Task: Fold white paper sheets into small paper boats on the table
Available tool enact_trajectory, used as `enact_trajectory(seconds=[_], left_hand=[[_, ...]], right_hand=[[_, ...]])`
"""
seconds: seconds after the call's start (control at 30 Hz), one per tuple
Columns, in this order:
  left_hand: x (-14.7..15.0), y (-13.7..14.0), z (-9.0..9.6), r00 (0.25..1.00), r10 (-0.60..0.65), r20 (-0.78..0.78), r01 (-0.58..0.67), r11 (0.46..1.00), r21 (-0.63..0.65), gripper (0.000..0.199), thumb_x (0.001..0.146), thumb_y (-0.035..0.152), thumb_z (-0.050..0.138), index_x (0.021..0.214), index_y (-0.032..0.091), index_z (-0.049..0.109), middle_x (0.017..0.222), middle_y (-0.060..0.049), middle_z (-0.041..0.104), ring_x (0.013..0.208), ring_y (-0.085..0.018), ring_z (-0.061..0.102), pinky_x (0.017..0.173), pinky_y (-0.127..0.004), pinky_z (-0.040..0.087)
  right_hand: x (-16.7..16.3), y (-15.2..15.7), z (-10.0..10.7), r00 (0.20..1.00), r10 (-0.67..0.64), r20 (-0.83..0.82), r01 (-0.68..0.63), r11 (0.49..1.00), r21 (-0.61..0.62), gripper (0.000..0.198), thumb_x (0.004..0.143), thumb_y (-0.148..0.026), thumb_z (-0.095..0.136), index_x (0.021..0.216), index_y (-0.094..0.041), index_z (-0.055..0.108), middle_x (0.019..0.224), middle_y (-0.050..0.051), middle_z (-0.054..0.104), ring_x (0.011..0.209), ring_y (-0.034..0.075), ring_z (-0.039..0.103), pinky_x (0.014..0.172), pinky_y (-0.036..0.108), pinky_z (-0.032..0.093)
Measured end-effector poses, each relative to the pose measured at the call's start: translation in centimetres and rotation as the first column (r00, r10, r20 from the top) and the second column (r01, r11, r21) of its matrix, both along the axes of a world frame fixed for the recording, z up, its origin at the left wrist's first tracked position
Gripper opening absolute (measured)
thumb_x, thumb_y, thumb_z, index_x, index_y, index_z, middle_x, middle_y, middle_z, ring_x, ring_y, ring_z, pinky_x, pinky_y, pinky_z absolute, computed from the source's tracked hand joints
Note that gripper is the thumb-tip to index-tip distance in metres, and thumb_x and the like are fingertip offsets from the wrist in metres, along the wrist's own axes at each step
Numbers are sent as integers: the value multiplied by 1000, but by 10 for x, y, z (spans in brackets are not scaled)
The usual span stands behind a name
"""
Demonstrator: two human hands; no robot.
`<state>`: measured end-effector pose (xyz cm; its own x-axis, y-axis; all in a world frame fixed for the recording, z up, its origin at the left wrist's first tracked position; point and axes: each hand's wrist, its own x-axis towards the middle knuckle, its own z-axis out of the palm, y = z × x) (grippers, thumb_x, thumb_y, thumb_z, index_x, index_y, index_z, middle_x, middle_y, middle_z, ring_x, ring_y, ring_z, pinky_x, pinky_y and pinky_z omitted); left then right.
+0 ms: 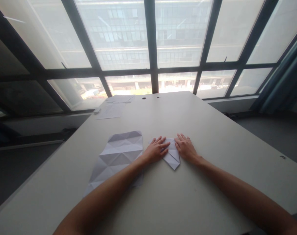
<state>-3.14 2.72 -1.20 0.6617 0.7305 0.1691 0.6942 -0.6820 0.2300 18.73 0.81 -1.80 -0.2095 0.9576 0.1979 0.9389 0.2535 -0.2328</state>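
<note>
A folded sheet of white paper [173, 159] lies on the table, its pointed end toward me and crease lines showing on top. Across its left side rests my left hand [156, 150], palm down with the fingers spread. My right hand [186, 148] lies flat along its right edge, fingers stretched out and fingertips near the far edge. Both hands partly cover the folded paper. To the left, a larger unfolded sheet [125, 143] with many crease marks lies under my left forearm, which hides part of it.
The long white table [168, 120] reaches toward the windows [121, 36]. At its far left are several flat paper sheets [111, 111] and a small white object [97, 111] I cannot make out. A blue curtain [283, 75] hangs at the right.
</note>
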Motion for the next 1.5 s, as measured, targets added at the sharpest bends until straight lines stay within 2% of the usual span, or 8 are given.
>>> enact_trajectory(seconds=[0.23, 0.37, 0.47, 0.67, 0.93, 1.2, 1.33, 1.5], left_hand=[[-1, 1, 0, 1000, -5, 16, 6, 1000, -14, 44, 97, 43, 44, 140, 35, 49, 155, -5, 34, 144, -29, 26, 116, -53, 19], [0, 0, 0, 999, -15, 48, 14, 1000, 15, 37, 97, 38, 47, 132, 37, 58, 152, -4, 39, 144, -30, 26, 115, -57, 18], [0, 0, 1, 994, 21, 105, -29, 996, 82, 30, 95, 34, 52, 121, 37, 67, 142, -3, 50, 137, -28, 37, 116, -56, 18], [-4, 6, 6, 968, 65, 243, -84, 994, 66, 20, 89, 32, 62, 104, 29, 75, 115, -4, 68, 107, -22, 62, 108, -43, 37], [-7, 13, 1, 893, 138, 428, -128, 990, -51, 15, 81, 35, 70, 91, 25, 77, 106, -2, 71, 92, -19, 67, 89, -30, 51], [-7, 14, 13, 739, 224, 635, -205, 973, -105, 32, 96, 32, 45, 96, 18, 74, 103, -5, 73, 99, -20, 67, 94, -35, 50], [-2, 0, 21, 819, 131, 559, -215, 973, 87, 24, 93, 24, 49, 99, 22, 72, 110, -5, 70, 107, -21, 63, 100, -41, 46], [9, -16, 23, 940, -141, 310, 94, 982, 162, 29, 93, 21, 47, 113, 24, 68, 117, -5, 68, 112, -20, 60, 102, -37, 46]], right_hand=[[-1, 1, 1, 1000, 0, -23, -1, 1000, -6, 44, 98, -31, 42, 138, -16, 52, 151, 18, 39, 142, 31, 29, 113, 52, 21], [2, 1, 6, 986, 154, -64, -149, 986, 70, 34, 95, -24, 48, 125, -21, 63, 142, 12, 51, 133, 24, 42, 110, 41, 29], [2, -1, 13, 981, 184, -61, -176, 977, 119, 26, 94, -24, 52, 111, -23, 71, 119, 9, 64, 114, 21, 54, 101, 33, 37], [0, -7, 25, 991, 134, 14, -135, 985, 108, 20, 93, -30, 56, 98, -23, 75, 99, 8, 63, 99, 21, 55, 92, 32, 40], [3, -6, 27, 984, 178, 12, -179, 981, 75, 22, 94, -32, 55, 92, -22, 75, 103, 7, 63, 98, 20, 55, 89, 29, 40], [-2, -8, 30, 987, 86, 135, -99, 991, 89, 27, 94, -37, 55, 86, -19, 74, 94, 11, 65, 95, 24, 56, 87, 36, 36], [-6, -13, 32, 983, 22, 180, -35, 997, 69, 31, 95, -37, 52, 85, -15, 73, 96, 15, 65, 96, 26, 56, 87, 38, 36], [-11, -15, 31, 978, -27, 207, 11, 997, 81, 30, 95, -35, 52, 89, -13, 71, 96, 16, 66, 95, 28, 58, 85, 37, 39]])
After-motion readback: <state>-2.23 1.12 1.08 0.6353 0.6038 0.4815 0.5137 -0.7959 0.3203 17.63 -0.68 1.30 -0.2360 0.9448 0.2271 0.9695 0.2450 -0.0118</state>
